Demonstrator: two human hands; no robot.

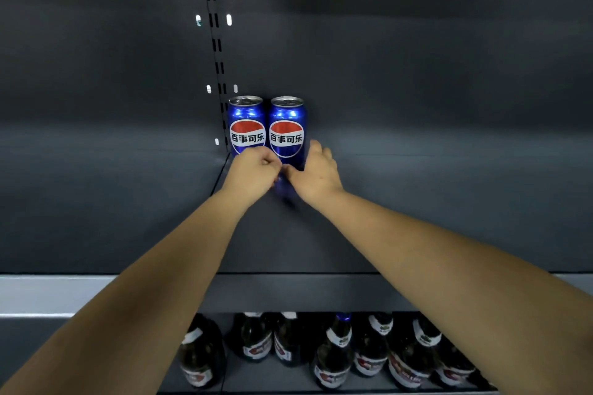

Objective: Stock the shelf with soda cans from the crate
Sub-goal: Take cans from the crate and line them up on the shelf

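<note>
Two blue soda cans stand upright side by side at the back of the dark shelf (417,202), beside the slotted upright. My left hand (253,170) is curled at the base of the left can (246,125) and covers its bottom. My right hand (316,173) grips the base of the right can (286,128), with fingers round its right side and the thumb in front. The two hands nearly touch between the cans. The crate is out of view.
The slotted upright post (218,67) divides the shelf bays just left of the cans. Several dark glass bottles (337,353) stand on the shelf below. The shelf's front edge (288,292) runs under my forearms.
</note>
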